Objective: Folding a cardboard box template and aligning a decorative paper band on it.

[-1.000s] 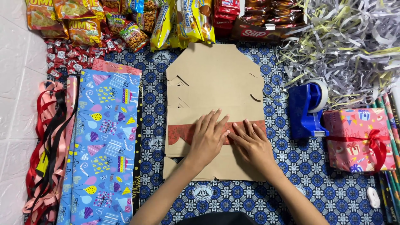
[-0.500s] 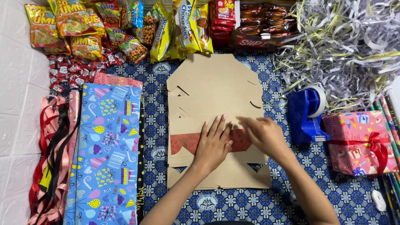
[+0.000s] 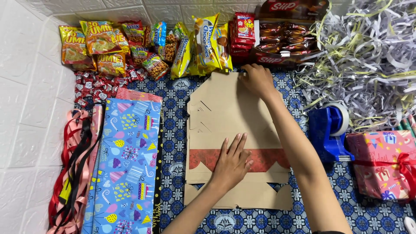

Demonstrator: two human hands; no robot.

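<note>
- The left hand (image 3: 232, 161) lies flat, palm down and fingers spread, pressing on the brown cardboard box blank (image 3: 225, 117) where its red band (image 3: 264, 159) crosses; it grips nothing.
- The right hand (image 3: 256, 80) reaches to the far top edge of the same blank, fingers curled over that edge; how firmly it pinches the card cannot be told.
- The blank lies unfolded in the middle of the blue patterned cloth (image 3: 173, 130), its notched flaps toward the person.
- At the far left, red, pink and black ribbons (image 3: 76, 169) lie in a loose bundle against the white tiled wall.
- Just beside them is a folded sheet of blue gift wrap (image 3: 125, 164) with party motifs.
- Along the back, colourful snack packets (image 3: 130, 45) and small red wrapped sweets (image 3: 93, 84) are heaped, with a brown carton of chocolate bars (image 3: 286, 39) to their right.
- Right of the blank stands a blue tape dispenser (image 3: 329, 130).
- Behind it is a pile of shredded paper (image 3: 368, 56).
- At the right edge sits a wrapped gift (image 3: 383, 162) tied with red ribbon.
</note>
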